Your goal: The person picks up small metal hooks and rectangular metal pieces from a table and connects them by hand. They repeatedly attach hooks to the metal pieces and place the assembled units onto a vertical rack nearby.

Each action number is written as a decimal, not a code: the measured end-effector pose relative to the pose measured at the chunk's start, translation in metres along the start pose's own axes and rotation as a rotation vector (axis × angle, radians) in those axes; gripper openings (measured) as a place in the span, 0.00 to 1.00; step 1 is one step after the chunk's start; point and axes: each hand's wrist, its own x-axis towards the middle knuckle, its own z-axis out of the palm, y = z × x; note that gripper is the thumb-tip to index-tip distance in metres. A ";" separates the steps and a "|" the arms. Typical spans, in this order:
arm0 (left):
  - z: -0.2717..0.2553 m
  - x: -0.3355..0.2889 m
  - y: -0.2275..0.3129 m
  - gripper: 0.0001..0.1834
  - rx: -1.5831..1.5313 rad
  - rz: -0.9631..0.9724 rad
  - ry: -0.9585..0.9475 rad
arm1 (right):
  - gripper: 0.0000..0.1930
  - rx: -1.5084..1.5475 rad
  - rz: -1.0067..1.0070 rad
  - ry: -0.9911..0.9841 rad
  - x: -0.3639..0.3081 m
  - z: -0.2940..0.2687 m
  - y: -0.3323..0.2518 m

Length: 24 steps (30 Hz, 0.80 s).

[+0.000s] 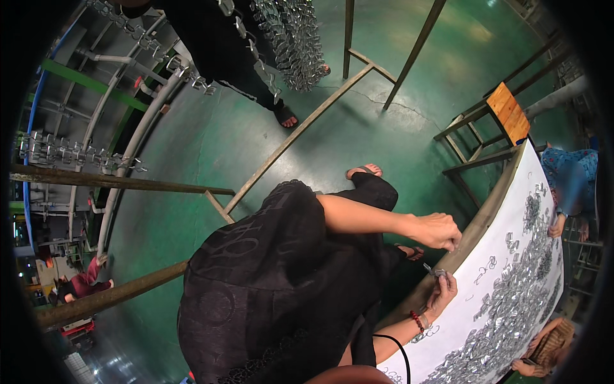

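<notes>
Just in front of the table's wooden edge, my left hand (440,232) is closed, its fingertips pinched together. Whatever is between them, if anything, is too small to make out. Below it, my right hand (442,291), with red beads at the wrist, grips a small shiny metal clip (439,272) between thumb and fingers. The two hands are apart. Beside them, a white tabletop (441,326) carries a wide spread of loose silver metal clips (505,310). A few thin wire pieces (486,269) lie nearer the hands.
Across the table are a person in blue patterned clothes (572,182) and another person's hands (527,365). A wooden stool (508,114) stands past the table's far end. Metal rack bars (300,128) cross the green floor. Chains of clips (291,45) hang beside a standing person in black (211,51).
</notes>
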 end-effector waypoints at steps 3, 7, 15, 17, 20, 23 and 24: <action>0.008 0.002 0.009 0.09 -0.061 0.096 -0.097 | 0.11 0.022 -0.104 0.125 -0.003 0.020 -0.001; 0.027 -0.002 0.018 0.08 0.066 0.327 -0.033 | 0.13 -0.061 -0.218 0.311 -0.020 0.067 -0.029; 0.029 0.008 0.025 0.08 0.071 0.353 0.215 | 0.13 -0.122 -0.334 0.425 -0.026 0.108 -0.058; 0.030 0.009 0.026 0.07 0.068 0.365 0.242 | 0.14 -0.166 -0.353 0.450 -0.026 0.109 -0.057; 0.029 0.007 0.027 0.06 0.096 0.287 0.171 | 0.14 -0.288 -0.300 0.538 -0.031 0.120 -0.060; 0.022 0.012 0.027 0.07 0.158 0.260 0.088 | 0.12 -0.290 -0.232 0.532 -0.032 0.135 -0.063; 0.014 0.009 0.033 0.07 0.137 0.197 0.103 | 0.10 -0.286 -0.293 0.491 -0.027 0.122 -0.048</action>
